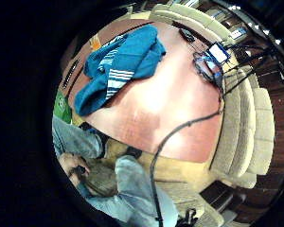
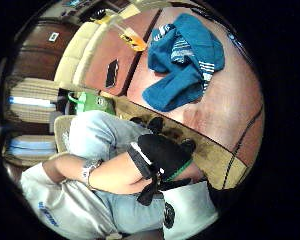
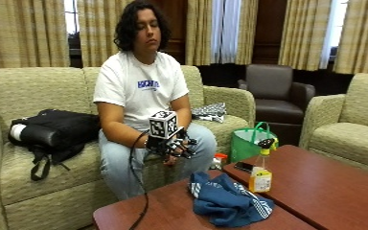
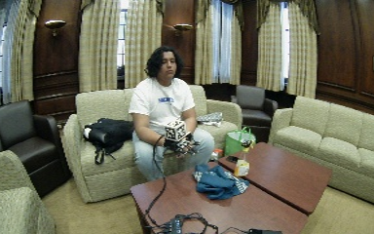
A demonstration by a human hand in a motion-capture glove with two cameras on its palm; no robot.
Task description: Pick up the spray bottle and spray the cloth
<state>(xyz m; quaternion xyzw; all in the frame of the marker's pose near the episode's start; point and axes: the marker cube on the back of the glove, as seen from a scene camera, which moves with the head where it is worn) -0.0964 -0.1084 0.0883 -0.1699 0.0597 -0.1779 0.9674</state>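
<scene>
The person sits on the sofa with the gloved right hand over the lap, well back from the table and touching none of the task's things; its fingers hang loosely curled and hold nothing. The bottle stands upright on the table, just beside the cloth on the side away from the hand, near the seam where two table tops meet. It is a small clear bottle with yellow-orange liquid in its lower part and a yellow label, topped by a dark trigger head. It probably handles as light and rigid, with smooth plastic walls that could slip, and being tall and narrow it looks easy to tip with a careless knock. The best hold seems to be round the neck just under the trigger head, so a finger can reach the trigger; a grip low on the body would leave the trigger out of reach. The cloth is a blue towel with white stripes, lying crumpled in a soft heap beside the bottle; it will give and shift if brushed, so the reach should pass over or round it. A phone lies just behind the bottle, and a green bag stands beyond the table edge.
</scene>
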